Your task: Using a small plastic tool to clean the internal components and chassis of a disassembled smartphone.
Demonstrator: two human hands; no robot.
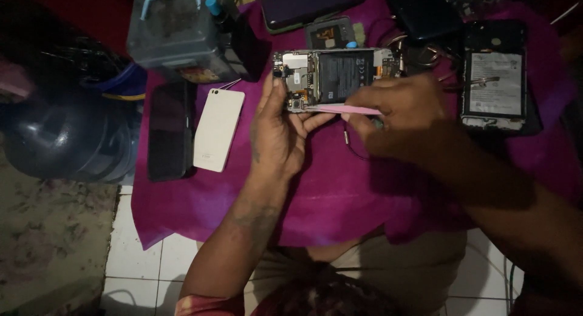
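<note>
Two hands work over an opened phone (337, 79) lying on the purple cloth (340, 188) of the table. Left hand (280, 130) grips the phone's lower left corner, thumb and fingers pinched on its edge. Right hand (401, 112) is closed around a pink pry tool (349, 110) laid along the phone's near edge. A grey plastic container (176, 33) with a blue handle stands at the cloth's far left; its contents cannot be made out.

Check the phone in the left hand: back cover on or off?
Off. The opened phone shows its black battery and circuit boards; a white back cover lies separately on the purple cloth.
</note>
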